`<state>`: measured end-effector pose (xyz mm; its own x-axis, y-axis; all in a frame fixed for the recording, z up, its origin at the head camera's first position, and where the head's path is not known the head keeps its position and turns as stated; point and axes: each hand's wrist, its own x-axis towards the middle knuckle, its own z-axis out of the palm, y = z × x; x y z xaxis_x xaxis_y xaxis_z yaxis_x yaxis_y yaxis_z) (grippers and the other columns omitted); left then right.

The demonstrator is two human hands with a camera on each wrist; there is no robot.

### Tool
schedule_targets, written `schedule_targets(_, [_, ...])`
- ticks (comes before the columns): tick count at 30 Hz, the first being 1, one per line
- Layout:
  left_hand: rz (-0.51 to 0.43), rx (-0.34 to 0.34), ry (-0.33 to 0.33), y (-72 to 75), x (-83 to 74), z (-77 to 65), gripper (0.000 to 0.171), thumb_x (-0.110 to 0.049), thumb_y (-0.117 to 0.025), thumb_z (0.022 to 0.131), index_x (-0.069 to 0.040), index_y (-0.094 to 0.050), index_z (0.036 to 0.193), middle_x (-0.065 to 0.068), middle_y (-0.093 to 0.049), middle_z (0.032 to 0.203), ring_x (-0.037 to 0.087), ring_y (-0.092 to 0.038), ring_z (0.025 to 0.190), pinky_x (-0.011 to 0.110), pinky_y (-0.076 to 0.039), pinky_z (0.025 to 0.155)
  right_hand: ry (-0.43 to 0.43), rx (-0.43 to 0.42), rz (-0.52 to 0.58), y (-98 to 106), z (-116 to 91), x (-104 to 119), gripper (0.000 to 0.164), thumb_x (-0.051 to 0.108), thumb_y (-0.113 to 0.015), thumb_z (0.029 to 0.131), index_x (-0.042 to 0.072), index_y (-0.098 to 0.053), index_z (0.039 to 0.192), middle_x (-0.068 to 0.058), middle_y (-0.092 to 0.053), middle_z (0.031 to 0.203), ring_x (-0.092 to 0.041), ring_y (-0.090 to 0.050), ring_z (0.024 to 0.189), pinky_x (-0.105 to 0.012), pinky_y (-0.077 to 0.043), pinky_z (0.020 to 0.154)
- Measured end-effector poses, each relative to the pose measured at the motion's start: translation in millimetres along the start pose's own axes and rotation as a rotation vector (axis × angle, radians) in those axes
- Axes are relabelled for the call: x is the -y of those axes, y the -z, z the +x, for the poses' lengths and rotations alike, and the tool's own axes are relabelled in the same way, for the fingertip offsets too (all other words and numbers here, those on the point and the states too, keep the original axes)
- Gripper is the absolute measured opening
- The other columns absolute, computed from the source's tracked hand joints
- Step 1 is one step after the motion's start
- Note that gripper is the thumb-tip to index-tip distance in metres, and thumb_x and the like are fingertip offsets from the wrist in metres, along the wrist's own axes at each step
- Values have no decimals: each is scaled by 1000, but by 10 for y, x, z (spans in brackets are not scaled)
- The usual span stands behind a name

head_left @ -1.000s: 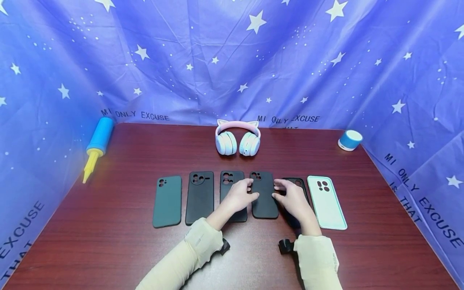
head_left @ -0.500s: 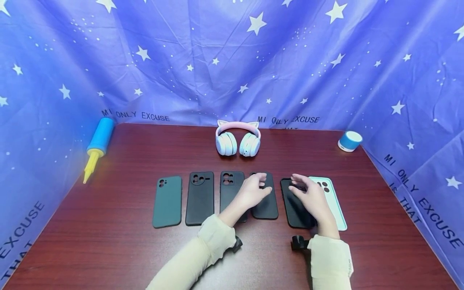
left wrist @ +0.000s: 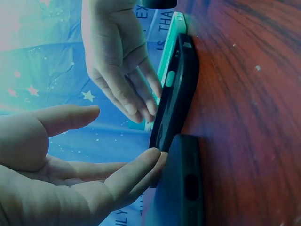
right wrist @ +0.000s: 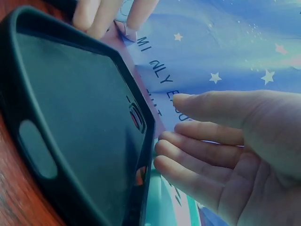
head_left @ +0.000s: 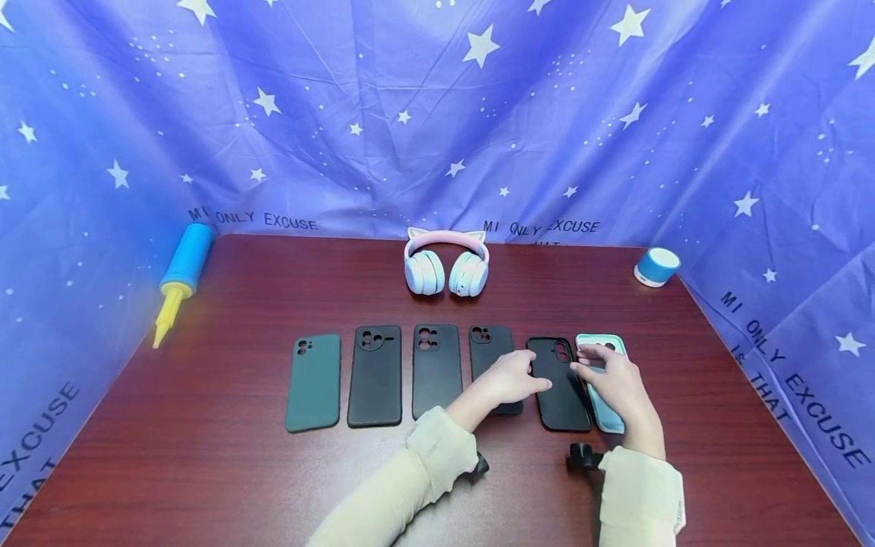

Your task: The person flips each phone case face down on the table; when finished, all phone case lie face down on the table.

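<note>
A row of phone cases lies on the table. The black case (head_left: 562, 399), inner side up, lies between my hands. My left hand (head_left: 509, 377) is over the neighbouring black case (head_left: 487, 346), its fingertips at the first case's left edge and its thumb over it; whether they touch is unclear. On the other side my right hand (head_left: 615, 384) hovers with loosely bent fingers, partly covering a mint-green case (head_left: 604, 410). In the right wrist view those fingers stand beside the rim of the upturned black case (right wrist: 75, 103), holding nothing.
Further left lie two more black cases (head_left: 437, 372) (head_left: 375, 380) and a dark green case (head_left: 313, 384). Cat-ear headphones (head_left: 446, 266) stand at the back. A blue-and-yellow hand pump (head_left: 181, 273) is at the left edge, a small blue speaker (head_left: 657, 267) at the back right.
Both hands have moved to the right along the row, from around the fourth case to around the upturned black case. The cases stay in their places.
</note>
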<state>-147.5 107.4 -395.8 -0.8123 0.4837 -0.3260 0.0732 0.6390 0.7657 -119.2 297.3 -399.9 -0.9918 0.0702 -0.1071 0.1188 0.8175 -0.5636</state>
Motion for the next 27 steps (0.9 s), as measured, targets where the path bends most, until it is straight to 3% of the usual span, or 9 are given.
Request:
schedule_targets(7, [-80, -32, 9, -49, 23, 45, 57, -28, -63, 94, -9, -44, 145, 10, -60, 135, 20, -56, 126, 35, -49, 101, 51, 2, -16, -35, 30, 13, 54, 22, -61, 95, -8, -47, 138, -29, -60, 126, -45, -55, 120, -58, -47, 94])
schedule_targets(14, [-258, -98, -19, -86, 82, 77, 55, -18, -61, 95, -6, -43, 145, 11, -57, 134, 23, -57, 124, 36, -51, 99, 40, -1, -11, -70, 38, 37, 54, 19, -57, 96, -8, -43, 140, -31, -56, 131, -46, -53, 122, -58, -45, 98])
schedule_targets(22, [-425, -187, -34, -122, 137, 121, 52, -5, -62, 92, -3, -47, 142, 12, -57, 128, 24, -62, 115, 30, -56, 84, 54, 13, 75, -91, 73, 33, 53, 16, -55, 98, -11, -41, 141, -32, -55, 132, -45, -51, 125, -58, -43, 102])
schedule_targets(27, [-478, -219, -26, -123, 157, 150, 53, -3, -65, 89, -2, -50, 139, 14, -62, 128, 24, -64, 113, 31, -57, 86, 60, 34, 125, -127, 100, 36, 52, 15, -54, 99, -10, -39, 142, -32, -55, 132, -44, -51, 125, -56, -42, 104])
